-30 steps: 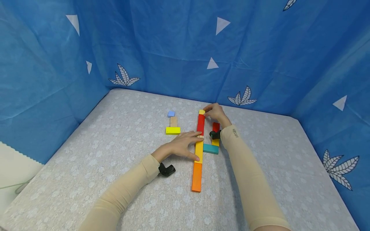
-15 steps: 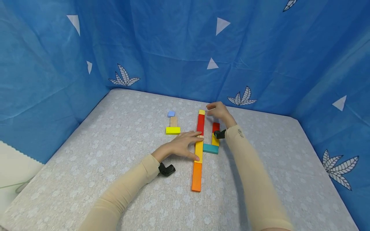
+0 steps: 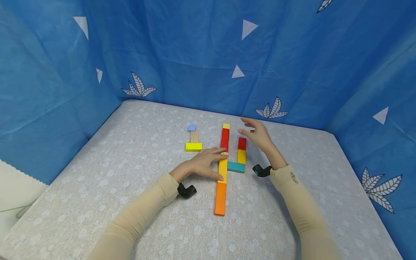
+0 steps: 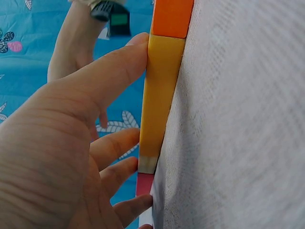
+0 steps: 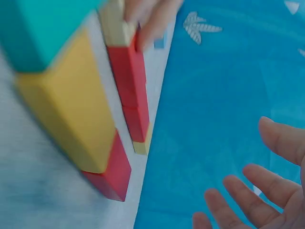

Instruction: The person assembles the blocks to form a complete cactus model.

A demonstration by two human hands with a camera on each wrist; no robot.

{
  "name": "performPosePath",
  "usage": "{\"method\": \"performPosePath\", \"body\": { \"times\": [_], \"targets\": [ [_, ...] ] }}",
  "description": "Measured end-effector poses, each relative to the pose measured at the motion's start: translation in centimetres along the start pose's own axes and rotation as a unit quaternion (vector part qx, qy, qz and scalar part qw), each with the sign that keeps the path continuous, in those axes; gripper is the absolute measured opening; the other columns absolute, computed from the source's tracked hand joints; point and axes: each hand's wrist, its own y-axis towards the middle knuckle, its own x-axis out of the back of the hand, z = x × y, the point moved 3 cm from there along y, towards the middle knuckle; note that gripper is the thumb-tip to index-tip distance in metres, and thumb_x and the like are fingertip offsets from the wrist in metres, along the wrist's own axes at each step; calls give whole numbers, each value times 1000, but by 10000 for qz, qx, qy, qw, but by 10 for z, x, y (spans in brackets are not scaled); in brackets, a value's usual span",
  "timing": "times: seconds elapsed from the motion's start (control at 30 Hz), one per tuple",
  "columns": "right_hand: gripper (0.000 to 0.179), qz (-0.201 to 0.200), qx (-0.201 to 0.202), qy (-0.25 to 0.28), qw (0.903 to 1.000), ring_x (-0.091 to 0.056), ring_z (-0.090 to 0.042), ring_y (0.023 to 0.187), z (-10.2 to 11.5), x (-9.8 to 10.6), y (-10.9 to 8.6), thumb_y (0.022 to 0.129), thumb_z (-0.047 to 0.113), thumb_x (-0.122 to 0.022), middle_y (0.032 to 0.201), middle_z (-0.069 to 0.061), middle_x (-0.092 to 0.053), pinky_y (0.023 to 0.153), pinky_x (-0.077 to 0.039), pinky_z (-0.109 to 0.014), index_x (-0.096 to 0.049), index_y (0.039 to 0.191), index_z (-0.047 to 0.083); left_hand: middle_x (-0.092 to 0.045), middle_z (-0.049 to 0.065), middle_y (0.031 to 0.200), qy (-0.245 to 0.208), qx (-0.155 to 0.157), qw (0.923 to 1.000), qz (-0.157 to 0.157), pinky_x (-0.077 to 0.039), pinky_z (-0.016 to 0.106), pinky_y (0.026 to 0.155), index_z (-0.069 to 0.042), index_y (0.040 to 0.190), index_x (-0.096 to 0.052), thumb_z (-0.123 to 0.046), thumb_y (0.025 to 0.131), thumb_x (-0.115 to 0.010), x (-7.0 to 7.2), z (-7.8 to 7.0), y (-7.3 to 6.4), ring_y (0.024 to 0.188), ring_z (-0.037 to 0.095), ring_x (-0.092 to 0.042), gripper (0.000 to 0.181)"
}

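Note:
A straight row of blocks runs away from the person in the head view: an orange block (image 3: pixel 220 199) nearest, then an amber block (image 3: pixel 222 171), a pale wooden piece, red, and a small yellow block (image 3: pixel 226 126) at the far end. My left hand (image 3: pixel 204 162) lies on this row, fingers spread; in the left wrist view its thumb and fingertips touch the side of the amber block (image 4: pixel 162 90) and those beyond. Holding nothing, my right hand (image 3: pixel 259 135) hovers with parted fingers above and right of a red block (image 3: pixel 242 143). That block adjoins a yellow block (image 3: pixel 241 156) and a teal block (image 3: pixel 235 167).
Left of the row lie a bright yellow block (image 3: pixel 193 147), a plain wooden block (image 3: pixel 194 137) and a small blue block (image 3: pixel 191 128). Blue curtains (image 3: pixel 195 54) stand behind and beside the patterned tabletop (image 3: pixel 156 137).
My right hand has left the far yellow end of the row and moved right and towards me, its fingers spreading. The left hand and the blocks stay in place.

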Motion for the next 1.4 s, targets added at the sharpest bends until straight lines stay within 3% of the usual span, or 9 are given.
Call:
{"method": "performPosePath", "body": {
  "times": [0.3,0.53,1.0,1.4],
  "targets": [
    [62,8,163,187,9997,-36,-34,140,-21,-2,-45,93,28,-68,154,-10,-40,115,-29,-57,-43,148,15,-20,0,164,13,-9,10000,-36,-13,53,121,-22,150,-41,-54,78,-75,-1,0,0,152,29,-14,86],
    [66,171,214,158,9995,-31,-35,143,-34,-7,-66,89,27,-72,156,-11,-37,116,-23,-62,-44,147,12,-20,0,164,55,5,10000,-67,-13,53,121,-23,151,-40,-54,78,-75,0,0,0,152,28,-15,86],
    [74,442,1086,-491,9919,-28,-40,144,-58,-26,-78,83,28,-79,157,-15,-34,113,-25,-66,-45,146,7,-21,0,164,141,-32,9999,-56,-14,53,121,-22,150,-41,-55,78,-75,-2,-2,2,152,29,-15,87],
    [73,580,1270,-1048,9846,-34,-42,139,-64,-37,-76,81,35,-78,155,-15,-37,108,-29,-68,-50,143,8,-21,0,164,79,-32,10000,-42,-14,54,121,-22,151,-39,-54,79,-74,-2,2,-1,152,29,-14,86]
  ]
}}
